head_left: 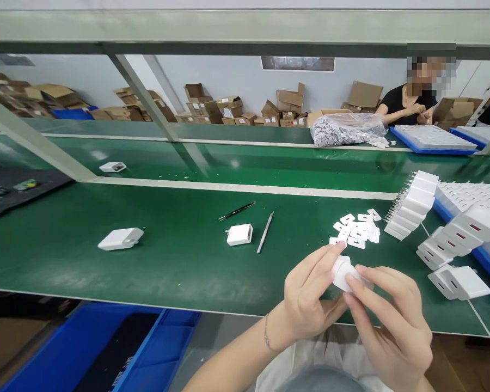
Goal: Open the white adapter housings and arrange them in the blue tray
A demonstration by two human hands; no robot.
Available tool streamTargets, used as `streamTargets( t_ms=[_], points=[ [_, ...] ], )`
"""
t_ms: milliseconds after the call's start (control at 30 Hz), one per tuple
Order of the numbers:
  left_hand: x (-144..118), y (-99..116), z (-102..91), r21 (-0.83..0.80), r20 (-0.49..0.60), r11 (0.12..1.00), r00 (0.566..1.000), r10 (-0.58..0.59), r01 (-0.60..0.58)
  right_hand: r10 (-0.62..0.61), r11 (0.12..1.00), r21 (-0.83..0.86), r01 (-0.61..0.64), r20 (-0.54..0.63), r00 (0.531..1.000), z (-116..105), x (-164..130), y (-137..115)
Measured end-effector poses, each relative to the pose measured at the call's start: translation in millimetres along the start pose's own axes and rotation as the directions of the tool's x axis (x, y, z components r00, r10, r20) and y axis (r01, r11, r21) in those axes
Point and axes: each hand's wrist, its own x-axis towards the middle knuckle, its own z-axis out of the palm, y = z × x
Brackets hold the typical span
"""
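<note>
My left hand (310,294) and my right hand (394,318) meet above the front of the green bench, their fingers closed around a white plastic charger housing (343,276). Fingers cover much of it, so its port end cannot be made out. Just beyond lies a loose pile of small white slotted cover plates (357,231). To the right of my hands stand white chargers with red ports (457,234), and behind them a row of white chargers (412,204) with metal prongs pointing left.
Left of my hands lie a white charger (240,234), a pen-like knife (265,232), tweezers (237,210) and another white charger (121,238). A blue tray (484,267) of white parts borders the right. Across the bench, a person (410,103) sits beside a plastic bag of parts (347,129).
</note>
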Motion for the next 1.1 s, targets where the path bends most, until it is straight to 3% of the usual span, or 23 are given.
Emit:
streamTargets(
  t_ms=[133,200,267,300,367,433,500,567,633,667,733,767,833,933,1100],
  points=[
    [-2.0,1.7,-4.3,0.026,0.059,0.996,0.994,0.088,-0.089,0.03,1.0,-0.009,-0.029,0.049,0.998,-4.4,-7.8,4.1],
    [-6.8,-0.4,-8.2,0.013,0.107,0.999,0.994,0.035,-0.036,0.079,0.992,0.087,-0.087,0.099,0.992,-5.8,-12.0,5.8],
    [-13.7,-3.8,-10.9,-0.023,0.133,0.998,0.989,-0.062,0.066,0.225,0.932,0.247,-0.265,0.179,0.958,-5.2,-15.4,5.9],
    [-17.2,-5.6,-11.2,-0.038,0.137,0.994,0.986,-0.094,0.1,0.327,0.858,0.331,-0.393,0.239,0.914,-4.1,-16.6,5.4],
    [-23.0,-8.1,-9.3,-0.05,0.116,0.993,0.988,-0.104,0.11,0.492,0.632,0.459,-0.625,0.385,0.781,0.1,-18.5,4.6],
    [-25.8,-8.1,-4.7,-0.051,0.079,0.994,0.993,-0.091,0.095,0.545,0.426,0.522,-0.739,0.505,0.67,5.4,-20.1,5.5],
    [-26.1,-4.3,-0.1,-0.078,0.05,0.993,0.995,-0.087,0.091,0.546,0.345,0.557,-0.755,0.535,0.644,9.3,-22.0,9.2],
    [-25.3,2.8,1.3,-0.162,0.03,0.977,0.99,-0.135,0.138,0.553,0.374,0.563,-0.737,0.502,0.665,9.5,-23.8,15.1],
    [-24.4,11.2,-1.8,-0.302,0.036,0.909,0.956,-0.29,0.287,0.549,0.454,0.533,-0.714,0.464,0.695,5.6,-24.5,21.0],
    [-23.7,15.0,-4.6,-0.383,0.074,0.834,0.913,-0.4,0.397,0.54,0.498,0.507,-0.704,0.454,0.709,2.6,-24.1,23.2],
    [-21.3,20.2,-10.7,-0.499,0.206,0.625,0.782,-0.588,0.601,0.508,0.589,0.439,-0.679,0.452,0.733,-3.7,-22.1,25.6],
    [-19.5,21.5,-13.0,-0.53,0.275,0.524,0.72,-0.637,0.667,0.485,0.633,0.406,-0.659,0.455,0.747,-6.3,-20.9,25.8],
    [-15.5,22.1,-14.9,-0.577,0.346,0.393,0.65,-0.677,0.716,0.428,0.712,0.369,-0.598,0.447,0.785,-9.4,-19.4,25.1],
    [-11.3,21.4,-10.5,-0.649,0.312,0.329,0.635,-0.707,0.686,0.354,0.777,0.378,-0.504,0.4,0.846,-9.0,-21.7,23.9],
    [-13.9,24.8,3.0,-0.688,0.263,0.315,0.629,-0.732,0.654,0.249,0.85,0.381,-0.363,0.316,0.916,-4.1,-28.4,24.2]
  ],
)
